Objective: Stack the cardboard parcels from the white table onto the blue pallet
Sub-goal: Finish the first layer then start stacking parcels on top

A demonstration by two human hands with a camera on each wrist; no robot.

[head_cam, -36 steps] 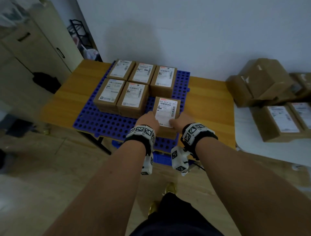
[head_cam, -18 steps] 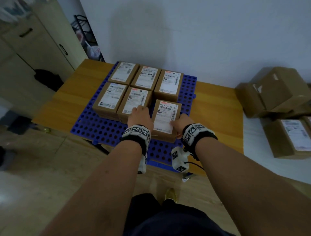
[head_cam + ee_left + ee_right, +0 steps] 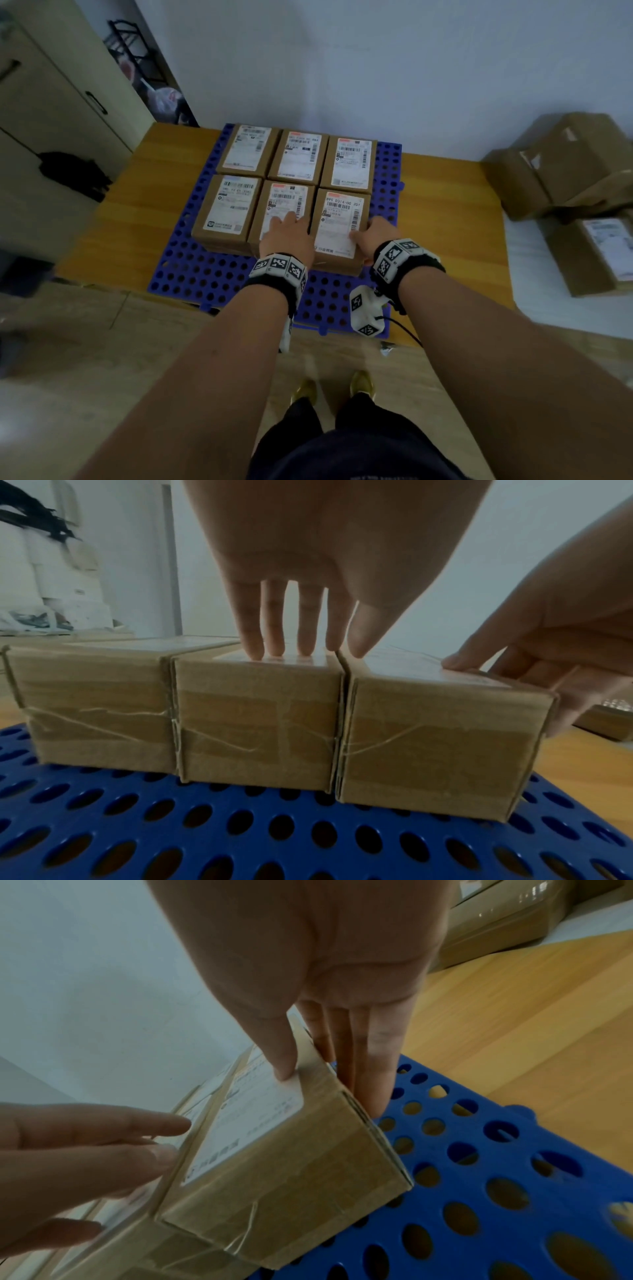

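Six labelled cardboard parcels sit in two rows of three on the blue pallet (image 3: 219, 284). The front right parcel (image 3: 337, 219) stands tight against the front middle parcel (image 3: 284, 202). My left hand (image 3: 287, 233) lies flat on the middle parcel with straight fingers (image 3: 274, 642), its thumb tip on the right parcel's top edge. My right hand (image 3: 375, 233) has its thumb on that parcel's label, and its straight fingers (image 3: 373, 1085) press down the right side to the pallet (image 3: 496, 1177). The left wrist view shows the front row (image 3: 438, 739) flush on the pallet (image 3: 240, 831).
The pallet lies on a wooden table (image 3: 137, 212). A white table (image 3: 534, 291) to the right holds more parcels (image 3: 589, 253) and bigger brown boxes (image 3: 561, 161). A pale cabinet (image 3: 51, 102) stands at the left. The pallet's front strip is bare.
The parcel went from the pallet's front edge back and left, up against the front row. My left hand left it and now rests on the middle parcel. My right hand stayed on it.
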